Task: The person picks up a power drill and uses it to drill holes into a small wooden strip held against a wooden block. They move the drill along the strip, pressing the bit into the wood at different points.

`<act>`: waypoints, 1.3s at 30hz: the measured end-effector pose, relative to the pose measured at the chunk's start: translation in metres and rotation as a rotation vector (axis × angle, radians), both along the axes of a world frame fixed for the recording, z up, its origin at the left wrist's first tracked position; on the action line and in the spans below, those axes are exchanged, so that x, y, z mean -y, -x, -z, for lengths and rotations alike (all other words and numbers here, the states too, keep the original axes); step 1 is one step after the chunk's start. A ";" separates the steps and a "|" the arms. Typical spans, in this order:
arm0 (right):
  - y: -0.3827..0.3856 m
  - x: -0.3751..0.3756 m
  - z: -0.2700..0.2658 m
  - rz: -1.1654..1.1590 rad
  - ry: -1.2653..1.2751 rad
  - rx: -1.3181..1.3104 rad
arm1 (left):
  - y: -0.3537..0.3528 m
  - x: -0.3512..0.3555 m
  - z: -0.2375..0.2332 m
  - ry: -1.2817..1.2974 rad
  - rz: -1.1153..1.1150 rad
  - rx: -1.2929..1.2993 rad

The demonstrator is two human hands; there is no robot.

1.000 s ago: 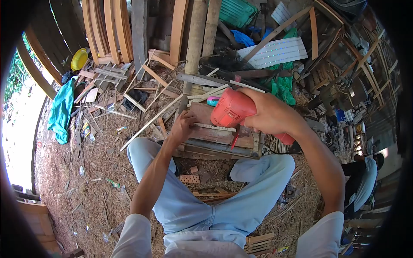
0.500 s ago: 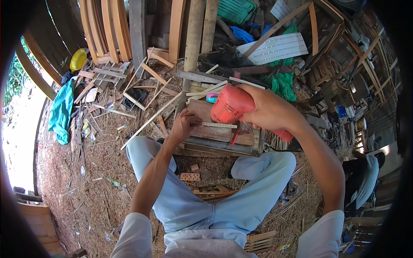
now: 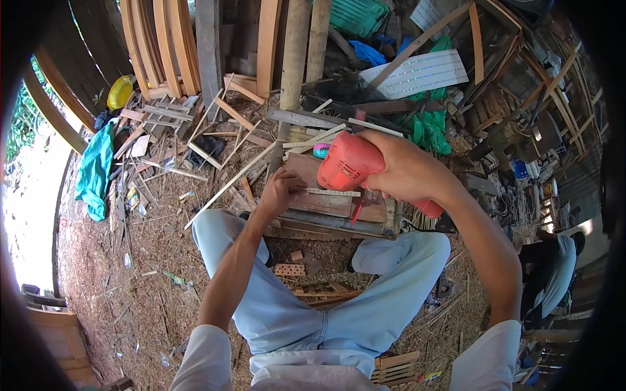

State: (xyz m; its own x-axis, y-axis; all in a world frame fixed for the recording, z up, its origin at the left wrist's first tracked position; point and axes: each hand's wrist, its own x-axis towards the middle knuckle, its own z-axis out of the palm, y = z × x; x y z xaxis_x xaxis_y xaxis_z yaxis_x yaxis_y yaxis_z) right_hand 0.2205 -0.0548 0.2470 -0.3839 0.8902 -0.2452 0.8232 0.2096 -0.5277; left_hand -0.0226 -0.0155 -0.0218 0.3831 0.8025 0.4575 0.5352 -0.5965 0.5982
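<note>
My right hand (image 3: 407, 168) is wrapped round the handle of a red power drill (image 3: 351, 160). The drill's body hangs over a thin pale wooden strip (image 3: 334, 192), and its tip is hidden from above. A row of small dark marks or holes runs along the strip. At the strip's left end, the fingers of my left hand (image 3: 283, 190) are closed on it, pressing it against a wooden block (image 3: 319, 204) on a low work stand (image 3: 389, 225). A thin red stick-like thing (image 3: 357, 212) lies at the block's right.
Several pale strips (image 3: 316, 139) lie behind the stand, and a long one (image 3: 228, 186) slants to its left. A perforated brick (image 3: 289, 269) rests between my feet. Wood scraps and shavings cover the floor. Another person (image 3: 554, 274) is bent over at far right.
The drill sits very slightly further left over the strip. Both hands keep their hold, and the view has shifted a little.
</note>
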 end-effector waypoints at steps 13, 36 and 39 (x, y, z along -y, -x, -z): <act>0.002 -0.002 0.001 -0.023 -0.001 0.054 | 0.000 0.001 -0.003 0.012 -0.001 -0.023; 0.012 -0.018 -0.001 -0.057 0.055 0.173 | -0.001 0.006 -0.006 -0.046 -0.035 -0.076; 0.011 -0.020 0.000 -0.076 0.030 0.186 | -0.001 0.007 -0.008 -0.021 -0.033 -0.071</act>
State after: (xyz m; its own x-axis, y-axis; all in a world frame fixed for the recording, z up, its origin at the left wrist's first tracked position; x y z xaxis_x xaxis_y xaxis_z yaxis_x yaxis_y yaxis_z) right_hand 0.2097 -0.0353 0.2465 -0.3956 0.8516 -0.3440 0.8895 0.2619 -0.3746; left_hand -0.0215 -0.0220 -0.0139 0.3881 0.8059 0.4471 0.5954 -0.5895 0.5459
